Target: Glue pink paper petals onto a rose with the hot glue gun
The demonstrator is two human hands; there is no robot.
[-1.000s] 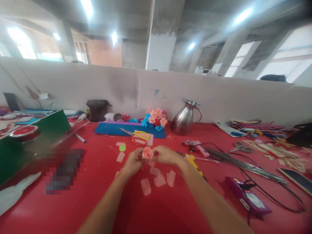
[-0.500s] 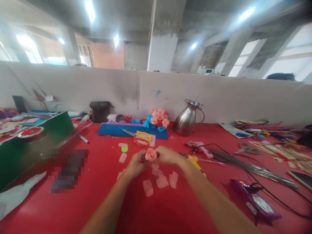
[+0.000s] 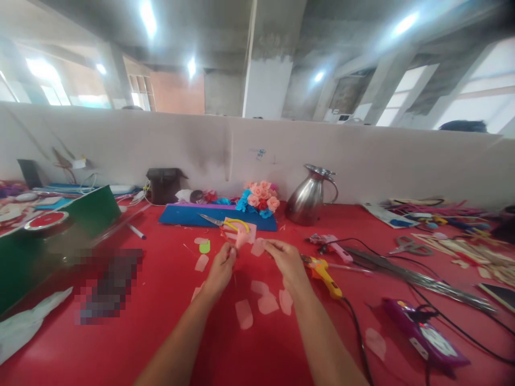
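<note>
My left hand (image 3: 219, 271) is closed, pinching the base of a small pink paper flower (image 3: 242, 237), which tilts up and away from the fingers. Between thumb and fingertips of my right hand (image 3: 287, 261) is a single pink petal (image 3: 257, 247), held just right of the flower. Several loose pink petals (image 3: 244, 314) lie on the red table (image 3: 249, 359) below my hands. Left of the flower rests a lime-green petal-shaped piece (image 3: 205, 246) with pink petals near it. Yellow-handled scissors (image 3: 237, 223) lie behind the flower, over pink sheets.
A bunch of pink, blue and red flowers (image 3: 262, 198) sits at the back by a steel jug (image 3: 309, 195). To the right are a yellow glue gun (image 3: 328, 276), its cable, grey scissors (image 3: 412, 245) and a purple box (image 3: 422, 332). A green board (image 3: 88, 220) stands left.
My hands have moved apart. The flower, upright between both hands before, now tilts away in my left hand, and a petal shows in my right. The glue gun is more fully visible.
</note>
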